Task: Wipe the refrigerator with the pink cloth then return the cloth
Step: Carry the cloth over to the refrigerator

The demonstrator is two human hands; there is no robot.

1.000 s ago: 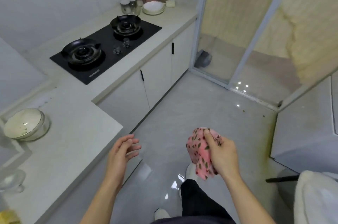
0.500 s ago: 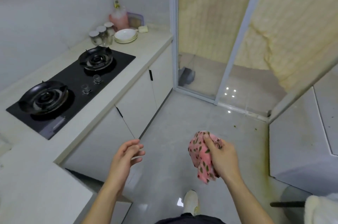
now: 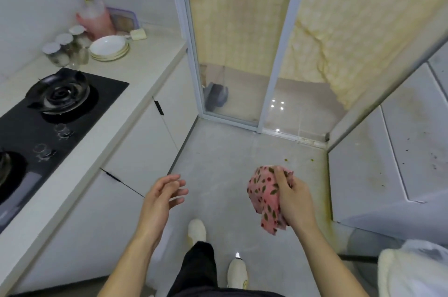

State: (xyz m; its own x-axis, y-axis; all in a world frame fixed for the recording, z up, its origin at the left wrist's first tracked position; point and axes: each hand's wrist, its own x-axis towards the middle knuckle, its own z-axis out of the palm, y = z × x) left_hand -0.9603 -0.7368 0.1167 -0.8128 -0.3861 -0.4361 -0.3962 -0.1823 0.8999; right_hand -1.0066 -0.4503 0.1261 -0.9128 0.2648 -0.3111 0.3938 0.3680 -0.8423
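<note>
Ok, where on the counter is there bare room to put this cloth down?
For the cloth, the counter is bare between the hob, the plates and the door-side end, plus a narrow strip along the hob's front edge. The back corner is crowded: jars, plates, bottle.
</note>
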